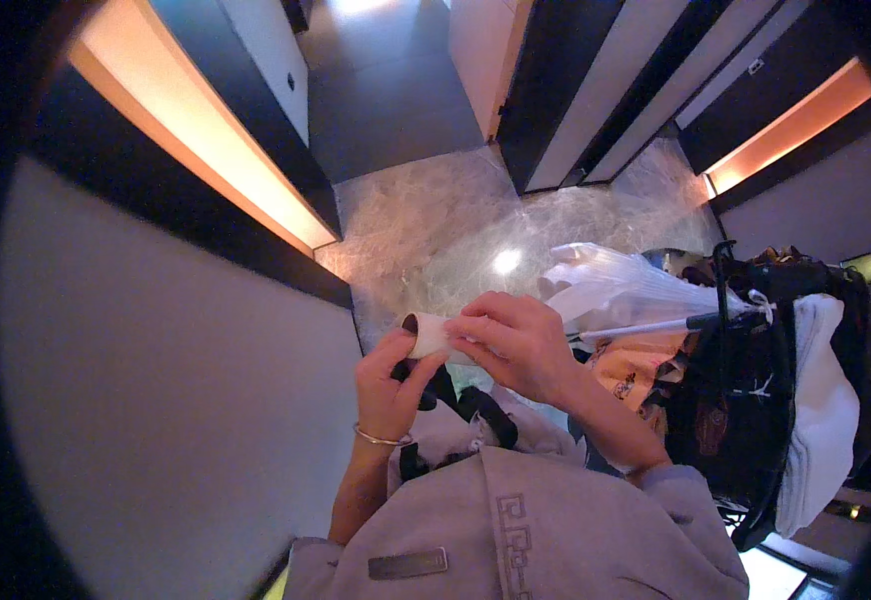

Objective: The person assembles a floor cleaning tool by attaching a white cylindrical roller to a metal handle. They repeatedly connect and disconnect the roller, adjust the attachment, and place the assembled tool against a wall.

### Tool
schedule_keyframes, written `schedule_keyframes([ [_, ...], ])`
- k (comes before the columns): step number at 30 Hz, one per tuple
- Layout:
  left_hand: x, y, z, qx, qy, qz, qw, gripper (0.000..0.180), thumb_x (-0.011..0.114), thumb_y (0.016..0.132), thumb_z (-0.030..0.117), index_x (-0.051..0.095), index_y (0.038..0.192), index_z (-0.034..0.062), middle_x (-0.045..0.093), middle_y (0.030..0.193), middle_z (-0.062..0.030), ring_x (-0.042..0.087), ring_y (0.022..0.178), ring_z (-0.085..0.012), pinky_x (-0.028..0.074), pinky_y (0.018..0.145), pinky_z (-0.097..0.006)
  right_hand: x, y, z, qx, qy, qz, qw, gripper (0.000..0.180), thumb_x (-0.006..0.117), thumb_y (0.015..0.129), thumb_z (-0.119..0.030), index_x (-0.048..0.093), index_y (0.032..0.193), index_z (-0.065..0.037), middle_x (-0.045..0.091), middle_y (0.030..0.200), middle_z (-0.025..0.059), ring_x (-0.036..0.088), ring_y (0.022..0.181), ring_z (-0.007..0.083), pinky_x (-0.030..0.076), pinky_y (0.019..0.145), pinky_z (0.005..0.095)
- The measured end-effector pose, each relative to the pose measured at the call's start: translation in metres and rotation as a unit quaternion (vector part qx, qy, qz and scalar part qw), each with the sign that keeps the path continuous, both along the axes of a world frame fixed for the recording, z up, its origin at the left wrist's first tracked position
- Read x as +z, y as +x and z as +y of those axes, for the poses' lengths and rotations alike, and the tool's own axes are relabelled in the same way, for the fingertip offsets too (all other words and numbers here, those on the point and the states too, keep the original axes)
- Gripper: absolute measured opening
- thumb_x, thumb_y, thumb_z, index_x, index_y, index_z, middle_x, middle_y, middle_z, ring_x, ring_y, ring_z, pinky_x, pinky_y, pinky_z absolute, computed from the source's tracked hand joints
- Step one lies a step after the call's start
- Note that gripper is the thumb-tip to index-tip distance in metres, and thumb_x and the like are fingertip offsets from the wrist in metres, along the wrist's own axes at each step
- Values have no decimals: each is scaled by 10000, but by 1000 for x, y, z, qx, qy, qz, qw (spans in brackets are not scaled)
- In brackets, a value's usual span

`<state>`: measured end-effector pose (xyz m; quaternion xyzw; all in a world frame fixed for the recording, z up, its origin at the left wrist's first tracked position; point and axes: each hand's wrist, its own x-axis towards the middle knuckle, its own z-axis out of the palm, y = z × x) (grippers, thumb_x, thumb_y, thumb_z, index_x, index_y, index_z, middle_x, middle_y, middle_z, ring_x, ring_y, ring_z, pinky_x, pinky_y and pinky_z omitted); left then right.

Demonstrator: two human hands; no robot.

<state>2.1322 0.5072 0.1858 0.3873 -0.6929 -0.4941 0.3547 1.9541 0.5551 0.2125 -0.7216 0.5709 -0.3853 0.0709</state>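
In front of my chest is a small white roll (430,337) with a dark hollow core, like a toilet paper roll; its exact kind is hard to make out. Fingers and thumb of my left hand (386,388) close around its open left end. From the other side, my right hand (518,345) pinches the roll's right part with its fingertips. A thin bangle (381,437) circles my left wrist. Below the hands, something black (446,390) hangs in front of my grey-mauve top (596,520).
To my right stands a loaded cart with a black bag (751,400), a folded white towel (821,410), a white plastic bag (636,285) and an orange printed cloth (636,365). A pale wall (176,380) rises close on my left. Ahead lies a marbled floor (426,220) and a doorway.
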Motion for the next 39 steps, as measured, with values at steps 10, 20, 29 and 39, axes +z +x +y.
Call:
schedule_keyframes([
  [10, -5, -118, -184, -96, 0, -26, 995, 174, 711, 735, 51, 590, 821, -41, 533, 694, -74, 500, 586, -129, 411, 547, -251, -16, -89, -148, -131, -43, 130, 982, 230, 673, 683, -109, 576, 891, -105, 578, 851, 34, 577, 695, 182, 406, 547, 313],
  [20, 8, -270, -303, -323, -20, 5, 946, 203, 733, 724, 75, 577, 793, -34, 506, 685, -72, 471, 559, -131, 381, 516, -247, 10, -220, -210, -252, 95, -105, 957, 133, 637, 769, -27, 574, 877, -72, 563, 830, 68, 577, 668, 229, 473, 516, 280],
  [29, 2, -469, -326, -489, -92, 6, 867, 222, 746, 695, 84, 587, 789, -38, 530, 712, -85, 497, 581, -179, 396, 528, -265, 7, -380, -186, -346, 84, -172, 918, 83, 624, 802, -48, 576, 869, -61, 561, 812, 72, 592, 680, 210, 496, 539, 269],
  [39, 17, -692, -273, -591, -2, 86, 802, 164, 732, 679, 18, 619, 780, -45, 582, 732, -76, 544, 644, -161, 429, 598, -260, 36, -557, -111, -490, 32, -209, 845, 108, 603, 770, 16, 569, 865, -24, 562, 798, 71, 578, 709, 191, 445, 575, 266],
])
